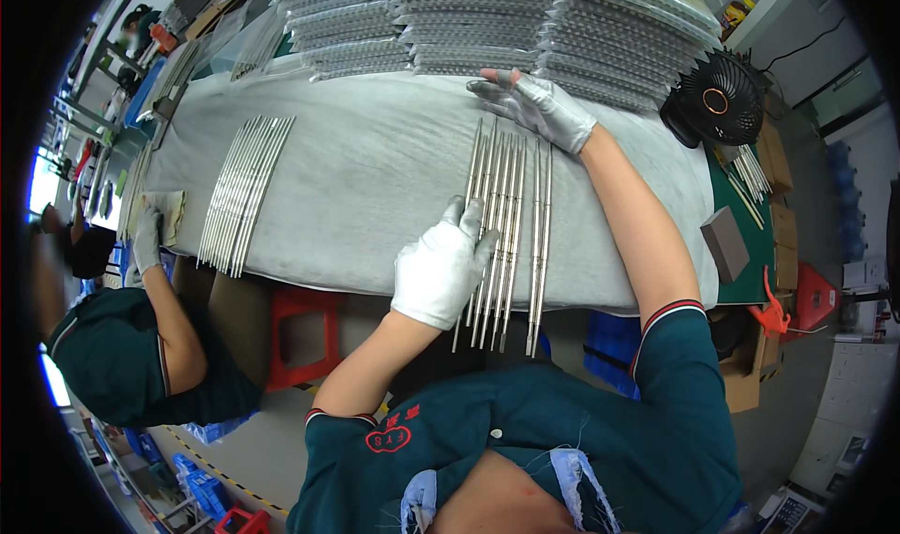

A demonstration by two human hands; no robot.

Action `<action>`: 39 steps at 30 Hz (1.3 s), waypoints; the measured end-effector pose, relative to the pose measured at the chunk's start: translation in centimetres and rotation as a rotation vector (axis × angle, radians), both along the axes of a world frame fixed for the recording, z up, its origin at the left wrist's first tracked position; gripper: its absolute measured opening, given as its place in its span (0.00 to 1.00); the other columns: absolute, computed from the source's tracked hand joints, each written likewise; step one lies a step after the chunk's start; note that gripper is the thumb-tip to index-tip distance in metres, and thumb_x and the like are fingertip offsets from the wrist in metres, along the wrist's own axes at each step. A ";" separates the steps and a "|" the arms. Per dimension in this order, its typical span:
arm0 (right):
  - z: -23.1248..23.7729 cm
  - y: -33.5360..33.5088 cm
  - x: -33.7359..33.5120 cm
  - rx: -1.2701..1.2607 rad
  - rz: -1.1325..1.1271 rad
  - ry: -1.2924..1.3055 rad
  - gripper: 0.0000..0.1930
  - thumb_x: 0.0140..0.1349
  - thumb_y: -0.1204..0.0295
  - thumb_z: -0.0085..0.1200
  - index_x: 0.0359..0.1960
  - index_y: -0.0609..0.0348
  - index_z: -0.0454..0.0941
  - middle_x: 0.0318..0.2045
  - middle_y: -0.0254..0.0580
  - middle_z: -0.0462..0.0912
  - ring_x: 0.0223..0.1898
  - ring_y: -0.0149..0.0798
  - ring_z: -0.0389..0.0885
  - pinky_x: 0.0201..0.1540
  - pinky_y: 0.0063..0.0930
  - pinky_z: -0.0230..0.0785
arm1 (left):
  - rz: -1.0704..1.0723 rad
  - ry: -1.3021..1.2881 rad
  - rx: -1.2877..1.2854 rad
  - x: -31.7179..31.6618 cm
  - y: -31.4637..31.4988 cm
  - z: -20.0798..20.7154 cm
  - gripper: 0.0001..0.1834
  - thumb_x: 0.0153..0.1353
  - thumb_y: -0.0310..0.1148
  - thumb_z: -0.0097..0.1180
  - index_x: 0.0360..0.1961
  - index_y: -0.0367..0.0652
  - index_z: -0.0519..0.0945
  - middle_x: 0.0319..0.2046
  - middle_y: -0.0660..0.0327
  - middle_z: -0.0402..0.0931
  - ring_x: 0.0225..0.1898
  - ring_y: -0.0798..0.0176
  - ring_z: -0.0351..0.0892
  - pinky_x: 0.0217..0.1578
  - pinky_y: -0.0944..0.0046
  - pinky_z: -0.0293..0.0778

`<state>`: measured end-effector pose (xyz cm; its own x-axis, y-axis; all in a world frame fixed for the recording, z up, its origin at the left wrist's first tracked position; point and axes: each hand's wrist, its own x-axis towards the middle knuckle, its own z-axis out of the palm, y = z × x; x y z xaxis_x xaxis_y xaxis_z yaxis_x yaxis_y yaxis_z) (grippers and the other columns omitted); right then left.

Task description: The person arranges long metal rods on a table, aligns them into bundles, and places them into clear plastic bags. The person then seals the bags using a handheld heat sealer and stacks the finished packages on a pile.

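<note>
Several slim, shiny metal rods [511, 220] lie side by side on the grey table cloth in front of me, their near ends reaching past the table edge. My left hand [436, 267], in a white glove, is over the left side of this row. Its fingers are bent, with a rod at the left edge between thumb and forefinger; part of the grip is hidden under the glove. Beyond the rods' far ends is my right hand [539, 110], gloved too, with fingers stretched out and nothing visible in it. One or more of its fingertips look bare.
Stacks of plastic-wrapped packs [473, 23] line the table's far side. A black fan [717, 101] and a grey block [725, 243] stand at the right. Another rod row [246, 195] lies left, near a co-worker's gloved hand [148, 239]. A red stool [305, 337] is below.
</note>
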<state>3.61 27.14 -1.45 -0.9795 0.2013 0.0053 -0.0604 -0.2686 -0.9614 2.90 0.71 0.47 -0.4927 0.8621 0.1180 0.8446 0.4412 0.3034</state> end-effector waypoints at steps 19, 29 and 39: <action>-0.3 -0.1 -2.1 0.007 0.333 -0.038 0.41 0.59 0.43 0.51 0.65 0.63 0.60 0.62 0.50 0.66 0.65 0.44 0.63 0.69 0.34 0.53 | -0.520 0.010 -0.005 0.5 -6.0 -0.7 0.52 0.37 0.68 0.60 0.62 0.51 0.66 0.57 0.52 0.69 0.57 0.41 0.68 0.60 0.33 0.53; 0.4 0.7 1.4 0.023 0.138 -0.019 0.43 0.59 0.42 0.50 0.64 0.67 0.59 0.60 0.55 0.67 0.63 0.44 0.65 0.67 0.34 0.58 | -0.587 -0.025 0.000 0.6 -5.6 0.6 0.45 0.45 0.64 0.59 0.61 0.48 0.68 0.57 0.53 0.70 0.58 0.43 0.67 0.62 0.36 0.53; -0.3 -0.3 1.7 -0.043 -0.033 0.084 0.43 0.59 0.43 0.51 0.63 0.71 0.58 0.57 0.56 0.69 0.63 0.45 0.65 0.68 0.38 0.55 | -0.808 -0.077 0.057 3.3 -2.4 0.5 0.33 0.55 0.54 0.55 0.58 0.46 0.71 0.56 0.59 0.70 0.56 0.53 0.69 0.62 0.47 0.57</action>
